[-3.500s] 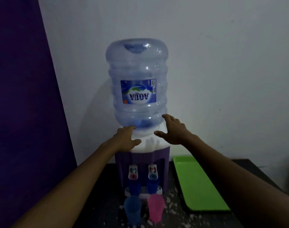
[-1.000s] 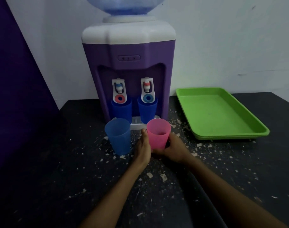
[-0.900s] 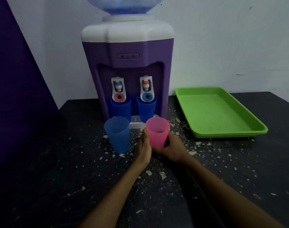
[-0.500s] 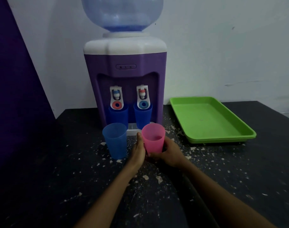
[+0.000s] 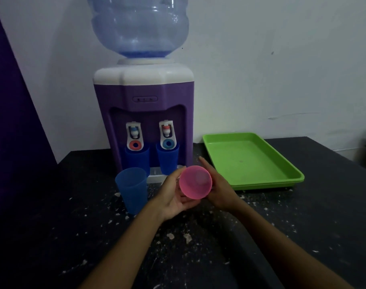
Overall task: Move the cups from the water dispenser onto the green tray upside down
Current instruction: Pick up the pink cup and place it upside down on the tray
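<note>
Presently, the pink cup [image 5: 195,185] is being held at the centre of the frame, lifted clear of the dark table [image 5: 303,226] and tipped so that its mouth is facing the camera. It is being grasped between both hands: the left hand [image 5: 171,198] is cupping it from below and the left, the right hand [image 5: 218,189] is pressing against its right side. The green tray [image 5: 290,180], at the right of the frame, is being shown with no cup on it. A light blue cup [image 5: 132,189] is standing upright left of centre, and two dark blue cups [image 5: 167,158] are sitting under the taps of the water dispenser [image 5: 143,105]. By this evidence, the first of four transfers is being judged under way, none completed.
</note>
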